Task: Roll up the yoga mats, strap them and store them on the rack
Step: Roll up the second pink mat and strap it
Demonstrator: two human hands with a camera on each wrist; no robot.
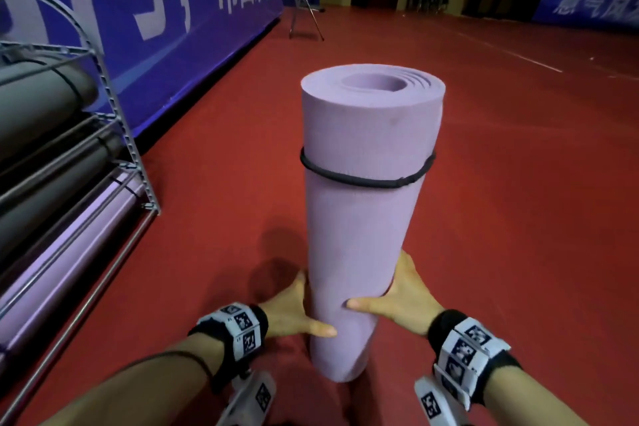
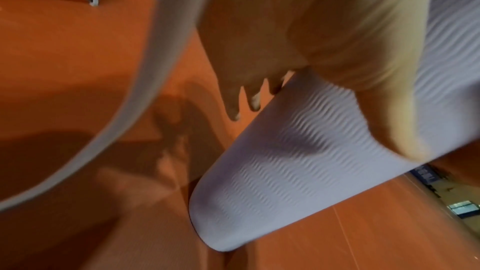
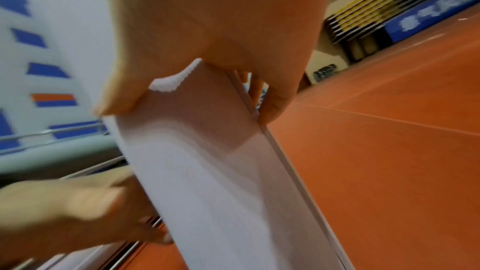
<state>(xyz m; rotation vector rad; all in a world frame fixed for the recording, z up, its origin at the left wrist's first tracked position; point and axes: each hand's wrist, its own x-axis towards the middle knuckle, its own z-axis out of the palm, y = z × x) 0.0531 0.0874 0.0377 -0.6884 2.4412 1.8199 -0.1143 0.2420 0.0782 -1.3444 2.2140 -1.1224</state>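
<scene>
A rolled purple yoga mat (image 1: 366, 218) stands nearly upright in front of me, its open spiral end on top. A black strap (image 1: 363, 180) circles it above the middle. My left hand (image 1: 309, 308) and right hand (image 1: 390, 294) both grip its lower part, thumbs across the front, fingers round the back. The wrist views show the same mat (image 2: 285, 171) (image 3: 207, 171) under each palm, its bottom end off the red floor. The metal rack (image 1: 117, 107) stands close on my left.
The rack holds rolled grey mats (image 1: 41, 97) on its upper levels and a purple mat (image 1: 69, 245) at the bottom. A blue banner wall (image 1: 173, 28) runs behind it. A folding chair (image 1: 304, 10) stands far back. Red floor (image 1: 518, 183) stretches ahead and to the right.
</scene>
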